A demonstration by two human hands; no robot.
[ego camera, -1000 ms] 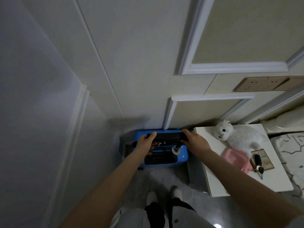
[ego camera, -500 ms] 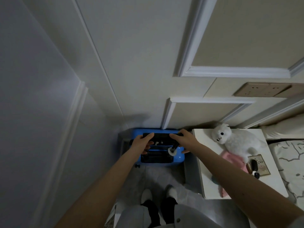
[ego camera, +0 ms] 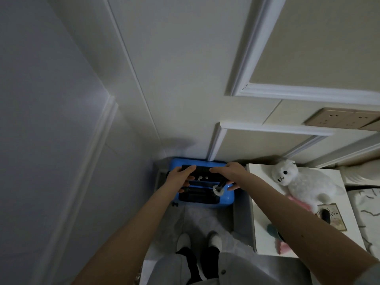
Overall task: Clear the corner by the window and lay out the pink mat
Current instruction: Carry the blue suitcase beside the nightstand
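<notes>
A blue suitcase (ego camera: 224, 199) stands upright on the floor in the corner, between the left wall and a white bedside table (ego camera: 265, 229). Its black pull handle (ego camera: 202, 169) lies across the top. My left hand (ego camera: 180, 176) grips the handle's left end. My right hand (ego camera: 230, 173) is on the handle's right end, fingers curled over it. A small white fluffy charm (ego camera: 217, 190) hangs below my right hand. A pink cloth (ego camera: 300, 203) lies on the table, partly under a plush toy. No pink mat can be told apart in view.
A white plush alpaca (ego camera: 304, 182) lies on the table, with a small card (ego camera: 335, 217) and a dark object beside it. Wall sockets (ego camera: 345, 118) sit above the table. A bed edge (ego camera: 368, 212) is at the far right. My feet (ego camera: 199, 241) stand on grey floor.
My right hand has slid leftwards along the handle, towards my left hand. The suitcase stays in the corner.
</notes>
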